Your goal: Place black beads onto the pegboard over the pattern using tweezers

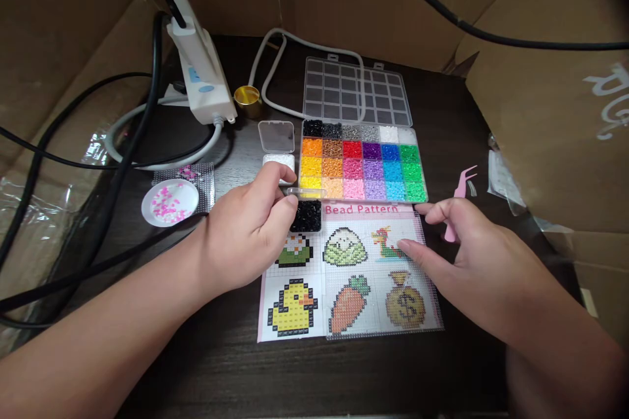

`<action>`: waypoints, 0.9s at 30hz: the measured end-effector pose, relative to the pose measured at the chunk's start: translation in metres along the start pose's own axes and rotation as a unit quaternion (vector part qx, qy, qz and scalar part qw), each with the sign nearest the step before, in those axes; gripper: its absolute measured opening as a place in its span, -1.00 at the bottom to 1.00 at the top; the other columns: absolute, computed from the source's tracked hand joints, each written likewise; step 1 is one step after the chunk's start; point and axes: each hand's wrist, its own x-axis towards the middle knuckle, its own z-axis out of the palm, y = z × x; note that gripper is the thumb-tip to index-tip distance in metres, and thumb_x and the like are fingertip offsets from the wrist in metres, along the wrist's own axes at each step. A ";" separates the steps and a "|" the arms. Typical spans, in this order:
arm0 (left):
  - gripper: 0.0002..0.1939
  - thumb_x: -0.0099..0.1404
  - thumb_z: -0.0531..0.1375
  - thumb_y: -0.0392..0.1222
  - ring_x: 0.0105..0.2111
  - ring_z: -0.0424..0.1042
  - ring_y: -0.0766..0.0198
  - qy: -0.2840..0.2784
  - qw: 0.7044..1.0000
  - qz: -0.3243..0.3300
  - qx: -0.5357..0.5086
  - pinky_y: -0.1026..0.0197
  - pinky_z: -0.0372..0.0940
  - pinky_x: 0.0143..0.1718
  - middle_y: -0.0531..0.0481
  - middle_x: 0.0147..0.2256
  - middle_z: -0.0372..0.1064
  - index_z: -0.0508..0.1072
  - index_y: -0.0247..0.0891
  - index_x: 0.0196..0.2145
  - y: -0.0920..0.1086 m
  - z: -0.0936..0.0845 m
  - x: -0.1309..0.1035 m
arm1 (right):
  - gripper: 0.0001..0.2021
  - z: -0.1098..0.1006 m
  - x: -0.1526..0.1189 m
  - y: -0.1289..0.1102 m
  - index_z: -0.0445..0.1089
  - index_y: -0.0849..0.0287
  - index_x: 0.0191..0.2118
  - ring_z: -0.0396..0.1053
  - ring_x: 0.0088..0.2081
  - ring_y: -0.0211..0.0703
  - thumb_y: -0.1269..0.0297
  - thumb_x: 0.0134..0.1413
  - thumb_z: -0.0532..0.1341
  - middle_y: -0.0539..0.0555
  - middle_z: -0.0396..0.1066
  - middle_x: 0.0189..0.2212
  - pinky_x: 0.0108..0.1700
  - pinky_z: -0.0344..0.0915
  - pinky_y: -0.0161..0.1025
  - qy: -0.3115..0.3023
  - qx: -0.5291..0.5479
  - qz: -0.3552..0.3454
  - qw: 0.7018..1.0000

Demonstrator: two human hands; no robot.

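Note:
My left hand (250, 226) is closed at the left side of a small clear box of black beads (308, 215), thumb and forefinger by its raised lid (307, 192). This box overlaps the top of the bead pattern sheet (292, 335). Over the sheet's right part lies a clear pegboard (373, 332), with carrot, money bag and dragon pictures showing through. My right hand (459, 239) rests at the pegboard's upper right, thumb and forefinger apart, with nothing seen between them. Pink tweezers (459, 196) lie just beyond it, partly hidden.
A divided case of coloured beads (363, 160) sits behind the sheet, its clear lid (356, 88) laid back. To the left are a white dish (150, 209) of pink and white beads, a box of white beads (278, 160), a gold cup (248, 98), a power strip (204, 72) and cables.

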 end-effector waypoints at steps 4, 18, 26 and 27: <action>-0.79 0.35 -0.06 -0.10 -0.45 0.35 0.18 -0.002 1.000 0.000 0.002 0.13 0.11 -0.37 0.11 -0.54 0.33 0.21 -0.18 -0.11 0.000 0.001 0.000 | -0.65 0.000 0.000 0.000 0.27 0.05 -0.23 0.33 -0.57 -0.16 -0.06 -0.04 0.25 0.01 0.41 -0.45 -0.54 0.18 -0.23 -0.005 0.015 0.019 1.000; -0.85 0.34 -0.03 -0.08 -0.46 0.36 0.18 -0.010 0.999 -0.036 -0.033 0.12 0.17 -0.36 0.12 -0.54 0.33 0.16 -0.15 -0.18 -0.001 -0.002 0.000 | -0.65 -0.001 -0.003 -0.002 0.26 0.01 -0.16 0.52 -0.34 -0.03 -0.05 0.00 0.24 0.08 0.48 -0.14 -0.40 0.36 -0.15 -0.048 0.086 0.052 0.994; -0.83 0.32 -0.01 -0.05 -0.48 0.34 0.18 0.000 0.998 -0.063 0.010 0.16 0.16 -0.41 0.09 -0.55 0.30 0.06 -0.16 -0.30 0.014 -0.009 -0.008 | -0.72 -0.003 -0.004 -0.004 0.20 0.07 -0.24 0.51 -0.36 0.00 0.02 0.07 0.20 0.09 0.49 -0.30 -0.43 0.31 -0.19 -0.032 0.084 -0.020 0.996; -0.83 0.31 0.00 -0.04 -0.47 0.35 0.16 0.001 0.997 -0.071 0.039 0.16 0.15 -0.42 0.08 -0.53 0.30 0.08 -0.16 -0.31 0.019 -0.013 -0.012 | -0.74 -0.004 -0.006 -0.005 0.19 0.08 -0.25 0.50 -0.36 0.00 0.03 0.09 0.20 0.10 0.49 -0.30 -0.44 0.30 -0.19 -0.030 0.087 -0.030 0.995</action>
